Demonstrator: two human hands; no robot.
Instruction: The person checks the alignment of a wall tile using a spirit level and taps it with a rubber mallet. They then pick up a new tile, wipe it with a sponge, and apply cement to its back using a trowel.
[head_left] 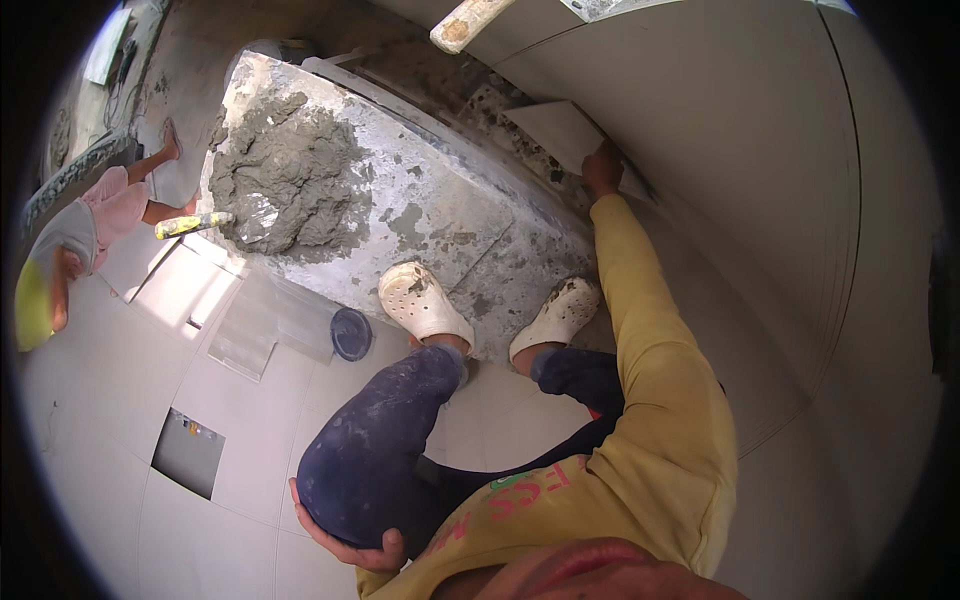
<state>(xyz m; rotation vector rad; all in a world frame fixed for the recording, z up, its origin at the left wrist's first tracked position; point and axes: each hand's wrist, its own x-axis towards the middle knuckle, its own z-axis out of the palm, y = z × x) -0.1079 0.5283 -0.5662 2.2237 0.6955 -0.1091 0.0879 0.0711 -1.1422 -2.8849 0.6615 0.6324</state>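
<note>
Touching pale tile (pixel 556 130) beneath right hand (pixel 603 168) (cannot tell grip); resting left hand (pixel 343 548), unclenched, on knee (pixel 345 462). Could tilt tile by overpressing 1 edge.

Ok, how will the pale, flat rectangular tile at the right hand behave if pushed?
The pale, flat rectangular tile looks stiff, given its straight edges. It may chip or crack, since it seems thin. Its broad, flat shape suggests sliding rather than rolling.
</note>
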